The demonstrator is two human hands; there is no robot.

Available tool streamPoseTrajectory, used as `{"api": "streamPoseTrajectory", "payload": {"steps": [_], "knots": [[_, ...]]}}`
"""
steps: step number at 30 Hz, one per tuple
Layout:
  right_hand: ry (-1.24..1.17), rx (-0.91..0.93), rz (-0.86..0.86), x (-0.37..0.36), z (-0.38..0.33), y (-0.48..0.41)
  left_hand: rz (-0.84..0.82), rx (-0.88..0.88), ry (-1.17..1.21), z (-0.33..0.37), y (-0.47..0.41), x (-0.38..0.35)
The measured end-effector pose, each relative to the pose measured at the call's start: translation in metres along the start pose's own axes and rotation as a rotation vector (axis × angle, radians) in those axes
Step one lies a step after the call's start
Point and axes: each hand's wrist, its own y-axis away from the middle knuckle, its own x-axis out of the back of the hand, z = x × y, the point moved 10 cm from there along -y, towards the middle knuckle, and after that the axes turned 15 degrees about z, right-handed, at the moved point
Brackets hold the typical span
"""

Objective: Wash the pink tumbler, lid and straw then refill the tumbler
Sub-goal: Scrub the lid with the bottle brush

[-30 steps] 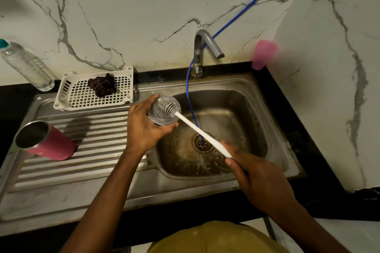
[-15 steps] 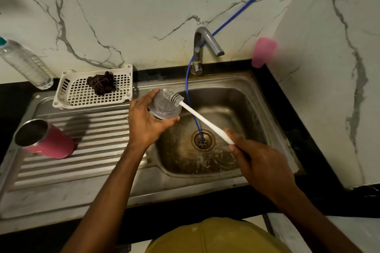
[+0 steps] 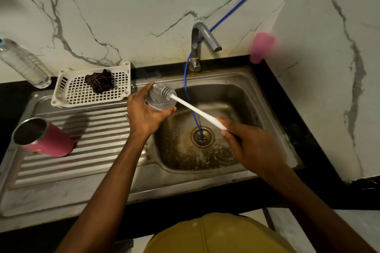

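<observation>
A: Biggest things first. Where does it all sit?

B: The steel sink [image 3: 236, 96] is set in the black bench [image 3: 294, 121]. The pink tumbler [image 3: 53, 144] sits on the drainboard [image 3: 92, 129] to the left, lidless and well apart from both hands.

A: And the hands?

B: The left hand [image 3: 146, 113] holds the clear lid [image 3: 158, 101] over the sink's left rim, its fingers [image 3: 170, 110] curled under the lid and its thumb at the far edge. The right hand [image 3: 253, 146] is closed round the tail of the white bottle brush [image 3: 193, 109], above the drain.

A: What does the next stroke turn on?

B: The brush's long axis. It runs from the right fingers [image 3: 224, 127] up and to the left, and the lid lies that way too, at the bristle end. The left hand is the nearer one, since it already holds the lid. The bristles touch the lid along its far rim, so I judge the next scrub is a pull back along that line, across the lid's face.

A: What has changed over the last second?

B: A second ago the bristle head lay over the middle of the lid. Now it has slid to the far edge and sticks out a little past it. The lid has been raised slightly toward the basket [image 3: 61, 88]. The tumbler has not moved.
</observation>
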Motion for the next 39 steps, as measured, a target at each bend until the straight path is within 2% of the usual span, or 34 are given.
{"api": "streamPoseTrajectory", "payload": {"steps": [9,14,18,23,31,36,39], "knots": [[-0.144,0.048,-0.053,-0.036,0.025,-0.038,-0.039,-0.028,-0.003,-0.021,-0.016,-0.021],[-0.101,0.05,-0.082,-0.079,0.043,-0.042,-0.084,0.073,-0.025,-0.039,-0.006,-0.032],[-0.214,0.024,-0.126,-0.1,0.048,-0.041,-0.086,0.135,-0.036,-0.055,0.004,-0.033],[-0.268,0.078,-0.109,-0.096,0.053,-0.037,-0.07,0.189,-0.029,-0.066,0.012,-0.029],[-0.127,0.085,-0.035,-0.098,0.053,-0.031,-0.026,0.212,-0.027,-0.073,0.018,-0.033],[-0.301,0.063,-0.105,-0.101,0.057,-0.024,-0.034,0.189,-0.032,-0.075,0.013,-0.035],[-0.274,0.041,-0.105,-0.101,0.067,-0.025,-0.056,0.16,-0.071,-0.081,0.008,-0.04]]}}
